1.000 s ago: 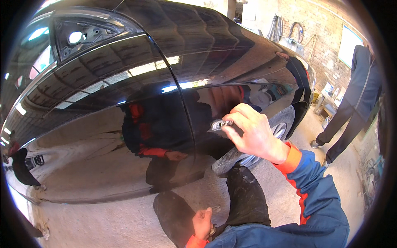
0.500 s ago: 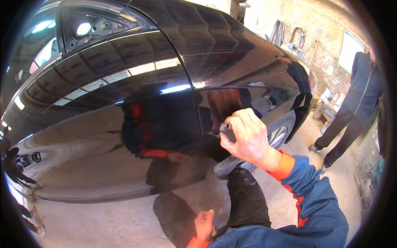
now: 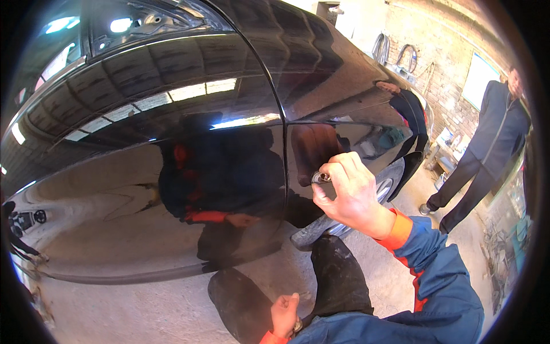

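While the right hand (image 3: pixel 350 194) pinches a small, shiny, clear-and-silver part (image 3: pixel 317 178) between thumb and fingertips, barely parted, its rounded end points left, away from the palm, its long axis seemingly running sideways. Just behind it curves a smooth, mirror-glossy black car panel (image 3: pixel 309 143); contact cannot be told. Lower down, the left hand (image 3: pixel 283 314) curls loosely, its grip hidden, above the rough, pale floor (image 3: pixel 149 312).

One wide fisheye view from the wearer's head, close to the flank of a black car (image 3: pixel 229 166), tipped down over bent knees (image 3: pixel 339 266), brick wall (image 3: pixel 438 49) farther off
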Demonstrator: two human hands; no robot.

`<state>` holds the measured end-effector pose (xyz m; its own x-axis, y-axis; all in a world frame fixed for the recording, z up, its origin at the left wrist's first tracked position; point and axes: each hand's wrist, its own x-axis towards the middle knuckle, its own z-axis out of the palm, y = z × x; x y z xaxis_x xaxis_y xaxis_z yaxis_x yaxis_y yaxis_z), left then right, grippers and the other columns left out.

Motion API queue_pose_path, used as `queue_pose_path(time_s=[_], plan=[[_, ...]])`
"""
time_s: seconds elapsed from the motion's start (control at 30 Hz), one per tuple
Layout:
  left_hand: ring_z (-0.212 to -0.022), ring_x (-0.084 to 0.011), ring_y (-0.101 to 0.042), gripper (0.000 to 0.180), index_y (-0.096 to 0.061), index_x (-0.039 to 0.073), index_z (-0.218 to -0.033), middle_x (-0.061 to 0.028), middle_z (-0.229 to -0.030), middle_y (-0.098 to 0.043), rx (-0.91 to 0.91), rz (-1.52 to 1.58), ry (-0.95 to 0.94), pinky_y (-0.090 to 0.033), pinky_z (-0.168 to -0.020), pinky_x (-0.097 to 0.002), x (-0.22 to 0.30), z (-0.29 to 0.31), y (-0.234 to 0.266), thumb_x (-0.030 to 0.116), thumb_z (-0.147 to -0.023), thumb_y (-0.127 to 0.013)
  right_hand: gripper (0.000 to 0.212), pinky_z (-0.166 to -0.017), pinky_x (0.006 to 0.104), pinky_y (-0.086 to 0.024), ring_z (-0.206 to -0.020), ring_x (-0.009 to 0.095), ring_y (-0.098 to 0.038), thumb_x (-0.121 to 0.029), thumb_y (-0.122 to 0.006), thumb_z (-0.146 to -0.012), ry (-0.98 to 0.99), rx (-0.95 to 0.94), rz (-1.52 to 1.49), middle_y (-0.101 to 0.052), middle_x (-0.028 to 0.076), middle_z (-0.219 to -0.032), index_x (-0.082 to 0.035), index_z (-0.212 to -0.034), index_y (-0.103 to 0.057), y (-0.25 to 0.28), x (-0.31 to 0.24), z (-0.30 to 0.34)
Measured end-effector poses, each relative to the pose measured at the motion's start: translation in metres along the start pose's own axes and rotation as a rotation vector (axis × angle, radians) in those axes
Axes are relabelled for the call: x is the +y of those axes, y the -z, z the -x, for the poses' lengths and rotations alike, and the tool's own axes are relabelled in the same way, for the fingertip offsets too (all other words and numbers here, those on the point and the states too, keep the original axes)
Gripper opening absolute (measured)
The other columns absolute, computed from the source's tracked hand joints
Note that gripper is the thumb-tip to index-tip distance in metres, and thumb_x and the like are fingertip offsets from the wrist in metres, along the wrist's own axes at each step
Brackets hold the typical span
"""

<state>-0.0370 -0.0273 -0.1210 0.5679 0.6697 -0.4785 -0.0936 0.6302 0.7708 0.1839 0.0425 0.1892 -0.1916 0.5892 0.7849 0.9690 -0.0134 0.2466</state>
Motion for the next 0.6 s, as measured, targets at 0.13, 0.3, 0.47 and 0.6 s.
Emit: queue_pose_path(time_s=[0.13,0.3,0.47,0.6], plan=[[-0.042,-0.0081,-0.046,0.026,-0.062,0.003,-0.089,0.0004,-0.062,-0.056,-0.023,0.017,0.013,-0.038,-0.041,-0.0254,0.002,0.002,-0.001,0.024,-0.100,-0.073,0.033,-0.072,0.0404,-0.054,-0.087,0.032,-0.062,-0.007,-0.083,-0.065,-0.077,-0.054,0.026,-0.060,0.012,-0.093,-0.004,-0.091,-0.063,0.004,-0.007,-0.004],[-0.041,-0.0083,-0.048,0.028,-0.063,0.003,-0.089,-0.0007,-0.061,-0.059,-0.022,0.063,0.030,-0.036,-0.040,-0.0261,0.003,0.001,0.002,0.027,-0.099,-0.074,0.029,-0.069,0.0404,-0.052,-0.085,0.032,-0.060,-0.007,-0.080,-0.064,-0.118,-0.059,0.089,-0.058,0.012,-0.091,-0.004,-0.087,-0.062,0.000,-0.017,-0.008],[-0.041,-0.0082,-0.047,0.029,-0.062,0.004,-0.089,0.0001,-0.061,-0.057,-0.031,0.068,0.080,-0.036,-0.040,-0.0264,0.002,0.002,0.004,0.027,-0.099,-0.075,0.023,-0.068,0.0405,-0.050,-0.081,0.031,-0.056,-0.009,-0.076,-0.066,-0.081,-0.008,0.122,-0.052,0.011,-0.084,-0.007,-0.078,-0.056,-0.007,-0.019,-0.009],[-0.042,-0.0081,-0.046,0.028,-0.061,0.005,-0.089,0.0004,-0.060,-0.054,-0.049,0.088,0.070,-0.036,-0.040,-0.0262,0.000,0.002,0.007,0.027,-0.101,-0.073,0.021,-0.069,0.0402,-0.050,-0.082,0.032,-0.057,-0.007,-0.076,-0.067,-0.058,0.019,0.121,-0.055,0.011,-0.087,-0.007,-0.082,-0.060,-0.012,-0.017,-0.005]])
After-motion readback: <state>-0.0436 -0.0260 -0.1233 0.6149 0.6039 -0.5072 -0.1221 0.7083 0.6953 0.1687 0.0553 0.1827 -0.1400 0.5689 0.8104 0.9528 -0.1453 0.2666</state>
